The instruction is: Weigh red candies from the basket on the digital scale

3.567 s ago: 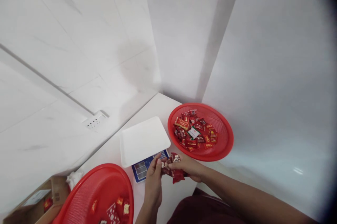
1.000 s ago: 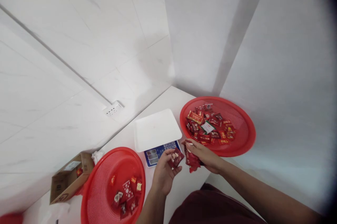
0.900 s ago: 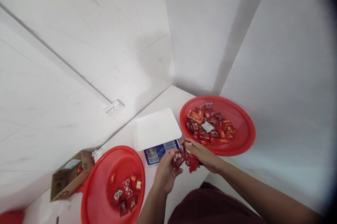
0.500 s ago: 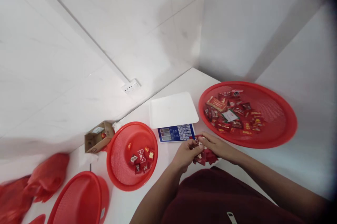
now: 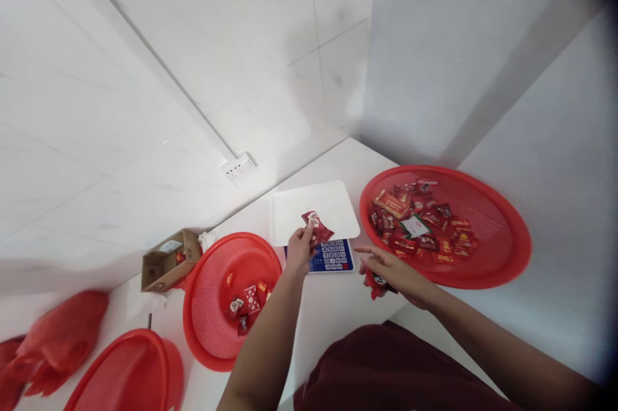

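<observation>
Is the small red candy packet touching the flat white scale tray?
Cannot tell. In the head view the small red candy packet, pinched by the left hand, overlaps the flat white scale tray; no contact or gap shows.

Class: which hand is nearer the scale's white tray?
Left. The left hand holds a packet over the white tray; the right hand, gripping more packets, is beside the keypad.

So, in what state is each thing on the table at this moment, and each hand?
left hand, shut on one candy packet above the scale tray.
right hand, shut on red packets.
big red basket, many candies inside.
middle red basket, few candies inside.
cardboard box, open, on its side.
</observation>
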Tool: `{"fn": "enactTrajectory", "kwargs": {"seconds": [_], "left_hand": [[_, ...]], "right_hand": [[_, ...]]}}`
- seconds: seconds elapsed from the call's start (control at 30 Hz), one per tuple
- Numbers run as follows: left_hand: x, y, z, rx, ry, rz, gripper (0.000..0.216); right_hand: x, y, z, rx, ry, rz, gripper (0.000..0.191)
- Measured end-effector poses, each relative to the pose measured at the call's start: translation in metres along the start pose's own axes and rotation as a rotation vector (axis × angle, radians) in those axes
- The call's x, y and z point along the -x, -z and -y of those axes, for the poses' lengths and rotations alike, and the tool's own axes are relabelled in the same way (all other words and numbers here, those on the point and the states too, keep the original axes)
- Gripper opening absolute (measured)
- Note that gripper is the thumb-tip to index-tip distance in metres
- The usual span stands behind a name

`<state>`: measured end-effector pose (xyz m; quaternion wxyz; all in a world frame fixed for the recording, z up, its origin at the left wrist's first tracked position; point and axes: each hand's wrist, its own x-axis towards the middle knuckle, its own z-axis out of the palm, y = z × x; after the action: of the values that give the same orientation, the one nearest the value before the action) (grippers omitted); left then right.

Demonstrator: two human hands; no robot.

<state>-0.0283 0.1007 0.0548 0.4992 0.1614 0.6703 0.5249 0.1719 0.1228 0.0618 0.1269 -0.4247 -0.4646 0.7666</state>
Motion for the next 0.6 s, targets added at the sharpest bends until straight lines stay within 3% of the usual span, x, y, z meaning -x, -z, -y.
{"fn": "enactTrajectory", "kwargs": {"seconds": [0.2, 0.37, 0.6], "left_hand": [[-0.025, 0.021, 0.004, -0.049, 0.032, -0.117, 0.044], [-0.028, 0.037, 0.004, 0.012, 0.013, -0.124, 0.035], [-0.013, 0.043, -0.006, -0.025, -0.129, -0.194, 0.056]], "right_hand": [[0.003, 0.004, -0.008, -0.005, -0.002, -0.003, 0.046], [0.006, 0.009, -0.011, -0.02, -0.037, -0.047, 0.042], [0.005, 0.008, -0.018, -0.052, -0.046, -0.026, 0.039]]}}
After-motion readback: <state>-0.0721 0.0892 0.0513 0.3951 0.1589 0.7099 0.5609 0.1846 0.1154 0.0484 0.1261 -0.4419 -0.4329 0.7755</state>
